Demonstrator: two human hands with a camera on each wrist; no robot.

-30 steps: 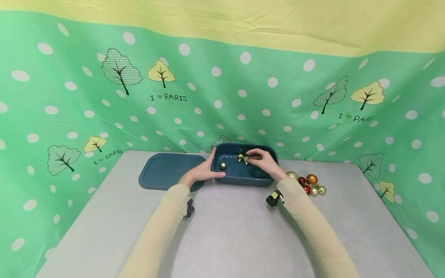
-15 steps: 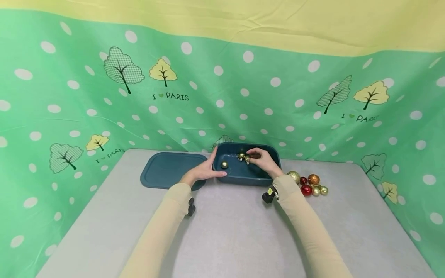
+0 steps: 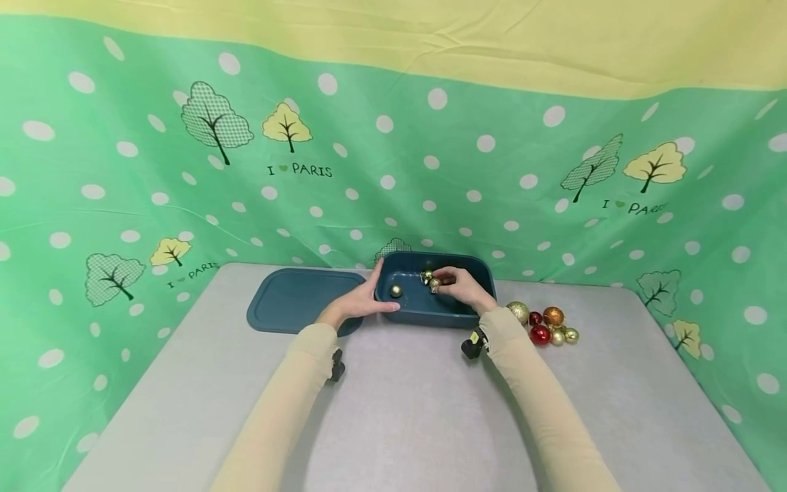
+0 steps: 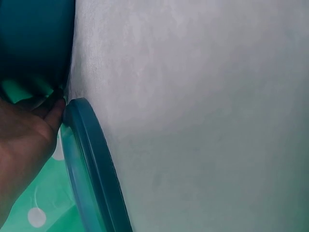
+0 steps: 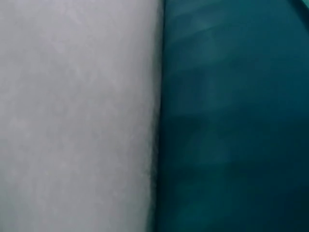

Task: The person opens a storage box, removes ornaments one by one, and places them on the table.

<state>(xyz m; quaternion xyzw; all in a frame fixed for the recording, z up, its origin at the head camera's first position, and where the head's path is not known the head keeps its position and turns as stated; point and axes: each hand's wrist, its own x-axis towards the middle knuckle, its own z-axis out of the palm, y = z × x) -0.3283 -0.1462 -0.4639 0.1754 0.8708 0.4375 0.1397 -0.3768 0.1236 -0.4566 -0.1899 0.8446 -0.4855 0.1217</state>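
Observation:
A dark blue rectangular box (image 3: 443, 320) stands near the table's back edge. My left hand (image 3: 359, 299) holds its left end, thumb along the front and fingers on the left side; in the left wrist view those fingertips are partly hidden. My right hand (image 3: 465, 287) reaches inside and pinches a small gold bauble (image 3: 434, 285) between thumb and fingers. Just behind it in the box lies another shiny gold bauble (image 3: 427, 275). A third gold bauble (image 3: 396, 291) sits on the box floor at the left. The right wrist view shows only the box's outer wall (image 5: 231, 106) and the tabletop.
A flat blue lid (image 3: 295, 301) lies left of the box, partly under my left hand. To the right is a cluster of baubles: a glittery gold one (image 3: 518, 312), a red one (image 3: 540, 335), an orange one (image 3: 553, 315) and several others. A green curtain (image 3: 393, 184) hangs behind the table.
The small gold bauble in my right hand has moved slightly lower inside the box and turned a little. My left hand keeps its hold on the box.

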